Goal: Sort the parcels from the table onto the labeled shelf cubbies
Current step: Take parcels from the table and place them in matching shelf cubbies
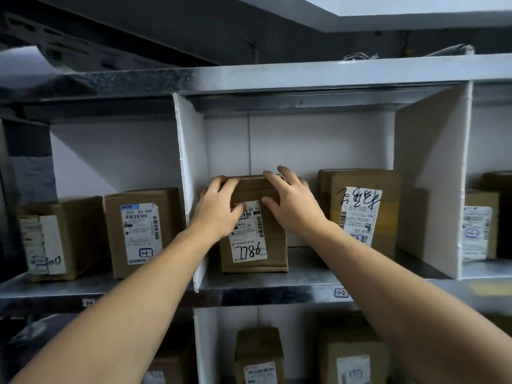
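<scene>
A brown cardboard parcel (253,253) with a white label marked "7786" stands upright in the middle cubby of the metal shelf (277,286). My left hand (220,209) grips its top left corner, fingers curled over the upper edge and thumb on the label. My right hand (291,200) lies against the top right of the front face with straight, spread fingers reaching over the upper edge. A small tag reading "1-2" (341,293) is stuck on the shelf's front edge below this cubby.
A taller parcel (360,209) stands to the right in the same cubby. White dividers (191,173) (432,176) wall the cubby. Two parcels (141,231) (55,239) fill the left cubby, another parcel (479,231) the right one. More boxes (259,356) sit on the lower shelf.
</scene>
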The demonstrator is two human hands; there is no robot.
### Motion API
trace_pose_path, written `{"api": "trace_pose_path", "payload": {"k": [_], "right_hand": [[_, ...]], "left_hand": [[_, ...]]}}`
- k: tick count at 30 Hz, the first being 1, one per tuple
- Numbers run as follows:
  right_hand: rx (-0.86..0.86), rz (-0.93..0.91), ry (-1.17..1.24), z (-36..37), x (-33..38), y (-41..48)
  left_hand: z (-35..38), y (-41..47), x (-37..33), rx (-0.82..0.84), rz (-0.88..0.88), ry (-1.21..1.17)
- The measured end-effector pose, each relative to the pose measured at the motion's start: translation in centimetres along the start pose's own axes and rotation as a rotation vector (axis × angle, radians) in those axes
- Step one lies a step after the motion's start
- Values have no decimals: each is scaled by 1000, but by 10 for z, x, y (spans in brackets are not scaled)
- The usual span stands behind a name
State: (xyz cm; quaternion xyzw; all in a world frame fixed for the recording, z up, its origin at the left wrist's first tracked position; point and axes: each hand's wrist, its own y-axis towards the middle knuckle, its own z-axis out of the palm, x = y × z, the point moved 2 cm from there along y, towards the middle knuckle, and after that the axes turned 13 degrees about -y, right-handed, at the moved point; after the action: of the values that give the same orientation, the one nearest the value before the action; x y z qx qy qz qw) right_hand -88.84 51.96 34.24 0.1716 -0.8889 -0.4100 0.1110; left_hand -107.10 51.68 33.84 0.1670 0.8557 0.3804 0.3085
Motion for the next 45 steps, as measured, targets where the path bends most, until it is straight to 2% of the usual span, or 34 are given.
{"api": "trace_pose_path", "payload": {"k": [5, 8, 13, 17, 24, 29, 34, 45], "right_hand": [[-116, -86, -245, -35, -6, -17], [-140, -104, -391, -51, -27, -30], [-140, -78, -544, -76, -88, -43], [-108, -5, -583, -90, -138, -44], [26, 45, -486, -90, -194, -43], [28, 49, -240, -79, -210, -38], [-9, 39, -18, -69, -222, -39], [-36, 20, -31, -76, -245, -32]], "left_hand": [[-8, 0, -11, -83, 120, 111], [-2, -2, -33, -45, 232, 80], [25, 9, -79, -5, 368, 39], [56, 20, -108, -10, 408, 27], [112, 39, -140, 64, 345, 14], [136, 48, -146, 101, 176, -79], [152, 46, -148, 83, 167, -136], [171, 52, -166, 68, 148, -92]]}}
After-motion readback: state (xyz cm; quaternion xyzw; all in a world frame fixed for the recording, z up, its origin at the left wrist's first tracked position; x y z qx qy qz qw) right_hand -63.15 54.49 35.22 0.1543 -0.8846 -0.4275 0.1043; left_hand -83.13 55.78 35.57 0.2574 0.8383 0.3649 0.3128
